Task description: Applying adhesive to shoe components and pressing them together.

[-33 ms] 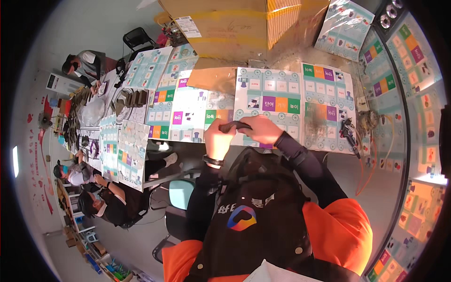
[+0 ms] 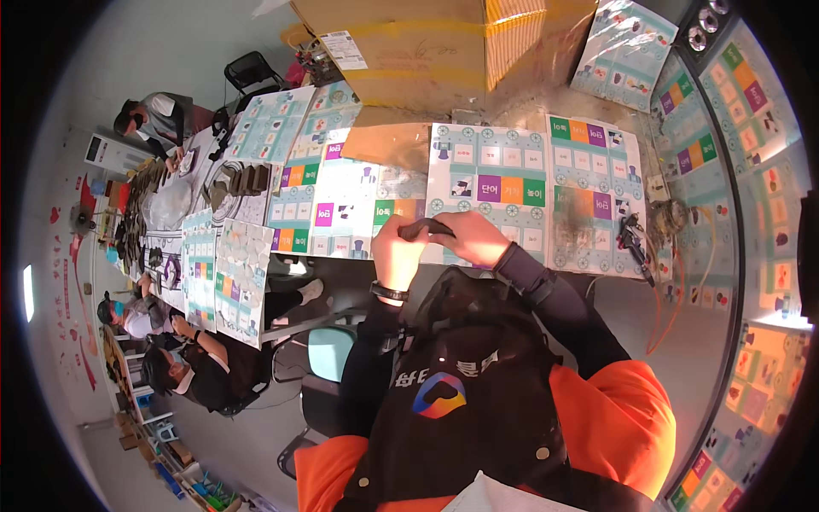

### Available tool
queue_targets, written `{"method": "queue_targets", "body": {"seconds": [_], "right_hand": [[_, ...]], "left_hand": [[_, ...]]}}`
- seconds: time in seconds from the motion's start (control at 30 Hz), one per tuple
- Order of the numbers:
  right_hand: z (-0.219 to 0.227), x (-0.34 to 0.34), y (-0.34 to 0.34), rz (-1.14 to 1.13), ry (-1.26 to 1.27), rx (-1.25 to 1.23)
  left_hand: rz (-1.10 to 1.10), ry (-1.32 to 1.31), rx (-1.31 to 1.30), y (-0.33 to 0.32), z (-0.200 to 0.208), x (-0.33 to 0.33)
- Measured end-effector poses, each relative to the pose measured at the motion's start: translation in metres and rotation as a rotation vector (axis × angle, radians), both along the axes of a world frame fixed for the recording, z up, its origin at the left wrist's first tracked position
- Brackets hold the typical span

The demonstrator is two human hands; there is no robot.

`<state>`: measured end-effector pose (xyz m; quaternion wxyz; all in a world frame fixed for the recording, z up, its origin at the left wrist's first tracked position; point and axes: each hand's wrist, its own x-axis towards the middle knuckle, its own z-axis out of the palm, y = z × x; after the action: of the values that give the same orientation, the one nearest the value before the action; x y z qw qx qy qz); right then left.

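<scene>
Above the front edge of the worktop, both my hands hold a small dark brown strip (image 2: 426,227). It is bent and looks soft; its exact kind is hard to make out. My left hand (image 2: 397,258) is closed on its left end, and a dark band circles that wrist. On the other end, the fingers of my right hand (image 2: 478,237) are pinched, back of the hand upward. The two hands nearly meet. Beneath and beyond them lie printed boards (image 2: 559,177) with coloured squares, one with a dark stain.
A large cardboard box (image 2: 409,64) stands at the back. At the right edge lies a dark tool (image 2: 633,243) with an orange hose (image 2: 664,320). On the left, several people sit at a table bearing brown pieces (image 2: 247,179). A chair (image 2: 329,352) stands left of me.
</scene>
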<state>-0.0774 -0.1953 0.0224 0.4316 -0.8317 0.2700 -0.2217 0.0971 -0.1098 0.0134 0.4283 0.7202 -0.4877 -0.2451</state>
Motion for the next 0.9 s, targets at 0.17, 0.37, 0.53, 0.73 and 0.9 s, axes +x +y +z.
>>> {"method": "queue_targets", "body": {"seconds": [0.17, 0.37, 0.53, 0.73, 0.9], "right_hand": [[0.015, 0.007, 0.026, 0.224, -0.071, 0.331], [0.008, 0.026, 0.06, 0.593, -0.225, 0.755], [0.019, 0.041, 0.112, 0.302, 0.024, 0.202], [0.036, 0.044, 0.155, 0.17, 0.122, 0.313], [0.03, 0.038, 0.167, 0.292, 0.018, 0.595]], "left_hand": [[-0.27, 0.439, 0.121, 0.041, 0.022, 0.048], [-0.384, 0.978, 0.259, 0.106, 0.038, 0.071], [-0.13, 0.273, 0.091, 0.147, 0.038, 0.062], [-0.161, 0.471, 0.052, 0.18, 0.033, 0.066], [-0.286, 0.875, 0.143, 0.197, 0.029, 0.074]]}}
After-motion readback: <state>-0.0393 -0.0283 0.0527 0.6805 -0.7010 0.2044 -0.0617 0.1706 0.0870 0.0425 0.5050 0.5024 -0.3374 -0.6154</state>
